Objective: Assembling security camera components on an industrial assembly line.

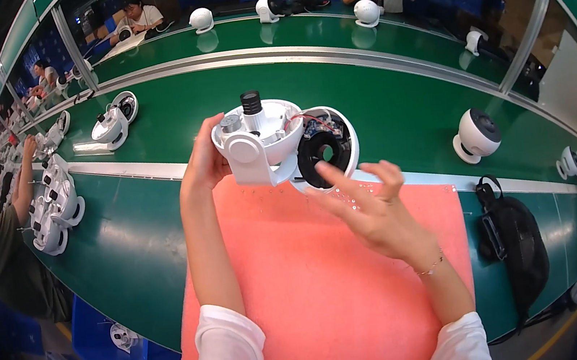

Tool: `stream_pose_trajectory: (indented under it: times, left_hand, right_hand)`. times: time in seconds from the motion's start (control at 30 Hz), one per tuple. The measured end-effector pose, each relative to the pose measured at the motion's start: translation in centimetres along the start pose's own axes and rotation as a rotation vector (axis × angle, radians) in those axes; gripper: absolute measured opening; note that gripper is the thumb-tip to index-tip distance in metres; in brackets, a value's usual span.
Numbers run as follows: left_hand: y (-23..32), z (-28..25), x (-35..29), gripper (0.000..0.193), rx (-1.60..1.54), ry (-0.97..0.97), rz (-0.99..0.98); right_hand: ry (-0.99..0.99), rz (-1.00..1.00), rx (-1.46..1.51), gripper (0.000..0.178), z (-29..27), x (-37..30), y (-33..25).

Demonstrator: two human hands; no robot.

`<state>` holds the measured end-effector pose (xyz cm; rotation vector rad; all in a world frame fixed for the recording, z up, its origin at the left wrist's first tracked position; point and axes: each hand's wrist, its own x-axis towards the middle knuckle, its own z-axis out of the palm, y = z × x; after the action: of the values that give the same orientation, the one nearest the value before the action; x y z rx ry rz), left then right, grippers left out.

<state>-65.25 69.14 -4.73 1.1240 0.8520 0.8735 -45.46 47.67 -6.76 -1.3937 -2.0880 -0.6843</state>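
Observation:
My left hand (204, 158) grips a white round camera body (258, 144) by its left side and holds it up over a pink foam mat (309, 279). The body is open, showing a black cylinder, a small motor and red wires inside. Its front half with a black ring (325, 150) hangs beside it on the right. My right hand (368, 202) is open with fingers spread, its fingertips at or just short of the ring's lower edge; I cannot tell if they touch.
A green conveyor belt (402, 103) runs across, carrying a finished white camera (476, 135) at right and open units (110, 125) at left. A black bag (515, 241) lies right of the mat. Other people work at left, right and beyond.

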Motion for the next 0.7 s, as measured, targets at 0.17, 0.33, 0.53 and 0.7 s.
stream_pose_trajectory:
  times: [0.17,0.33,0.53,0.7]
  left_hand:
    - [-0.6,-0.3,-0.2,0.051,0.027,-0.014,-0.049]
    - [-2.1,-2.9,-0.7,0.032,-0.151,-0.134,-0.011]
    - [-2.1,4.5,-1.8,0.032,0.503,-1.107,-0.034]
    - [-5.2,8.6,-2.8,0.037,0.787,-1.199,-0.009]
  right_hand:
    - [-0.231,0.064,0.184,0.052,-0.1,-0.9,0.5]
    - [-0.028,0.016,0.359,0.038,-5.8,-0.1,-0.2]
    - [-0.217,0.199,1.19,0.046,-5.4,-0.4,0.3]
    - [-0.426,0.365,1.502,0.047,-3.2,-0.7,2.1]
